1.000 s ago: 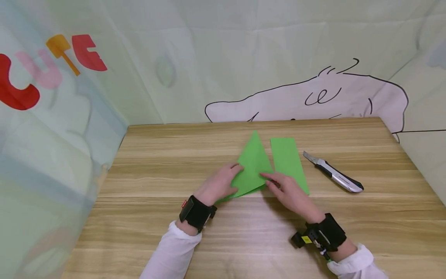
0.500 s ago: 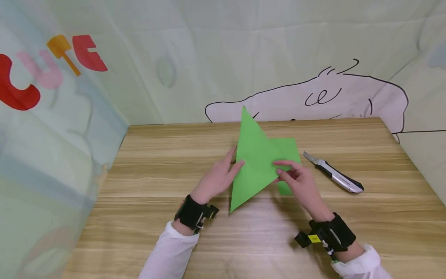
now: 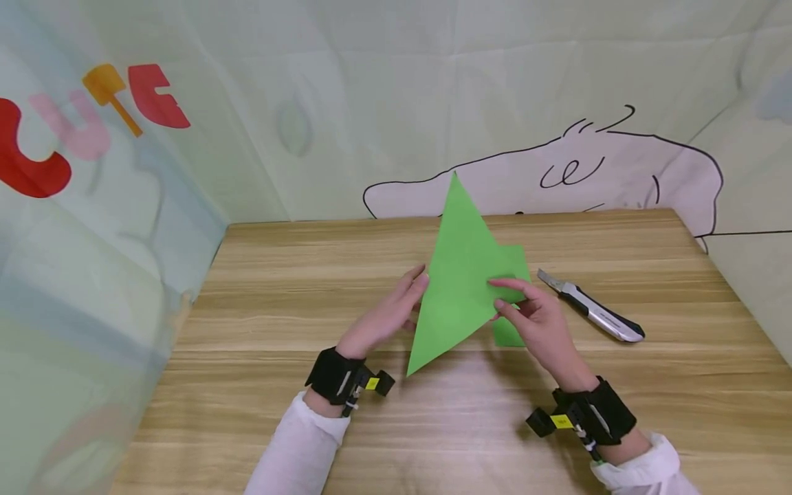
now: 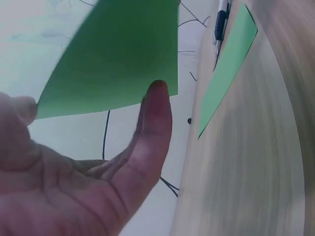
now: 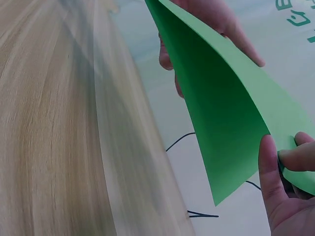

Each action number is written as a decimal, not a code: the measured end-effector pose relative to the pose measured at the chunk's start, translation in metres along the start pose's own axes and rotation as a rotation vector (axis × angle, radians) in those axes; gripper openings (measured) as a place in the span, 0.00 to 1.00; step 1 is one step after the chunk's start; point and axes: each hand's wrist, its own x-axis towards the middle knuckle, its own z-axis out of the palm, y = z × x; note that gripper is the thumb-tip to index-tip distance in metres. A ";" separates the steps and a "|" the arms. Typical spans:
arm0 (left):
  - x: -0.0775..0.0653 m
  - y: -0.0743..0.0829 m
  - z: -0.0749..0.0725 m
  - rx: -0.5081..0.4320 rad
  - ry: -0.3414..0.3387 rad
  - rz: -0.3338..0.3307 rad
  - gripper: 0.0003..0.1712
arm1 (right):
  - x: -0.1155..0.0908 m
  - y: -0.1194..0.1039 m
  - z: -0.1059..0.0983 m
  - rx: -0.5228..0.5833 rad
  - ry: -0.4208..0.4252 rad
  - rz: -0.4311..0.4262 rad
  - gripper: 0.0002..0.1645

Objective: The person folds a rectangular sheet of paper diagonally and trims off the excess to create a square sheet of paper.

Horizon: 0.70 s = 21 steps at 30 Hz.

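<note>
A sheet of green paper [image 3: 460,282], folded over into a triangle, is held up off the wooden table, its point toward the back wall. My right hand [image 3: 541,326] pinches its right corner between thumb and fingers. At the left folded edge is my left hand [image 3: 390,313], fingers fairly straight, the thumb [image 4: 24,109] right at the paper's edge in the left wrist view. The right wrist view looks in between the two layers of the folded paper [image 5: 221,108], which bow apart. Behind the raised sheet, a green paper strip [image 3: 509,335] lies partly hidden on the table.
A utility knife [image 3: 594,309] with its blade out lies on the table [image 3: 260,309], to the right of the strip. A printed cloth [image 3: 309,103] hangs along the table's back and left sides.
Both hands have lifted the folded paper off the table and tipped it upright. It now overlaps the strip more. Over the last half second its tip has swung to the right.
</note>
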 end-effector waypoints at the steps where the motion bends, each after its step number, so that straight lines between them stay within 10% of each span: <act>1: 0.000 -0.001 0.000 -0.026 -0.004 -0.001 0.44 | -0.001 -0.004 0.000 -0.015 0.003 -0.007 0.21; 9: 0.002 -0.009 0.003 -0.199 -0.195 0.019 0.44 | -0.001 -0.009 0.004 -0.072 -0.010 -0.035 0.22; 21: 0.009 -0.016 -0.006 0.320 0.356 0.025 0.64 | 0.004 0.029 0.010 -0.175 -0.214 -0.044 0.38</act>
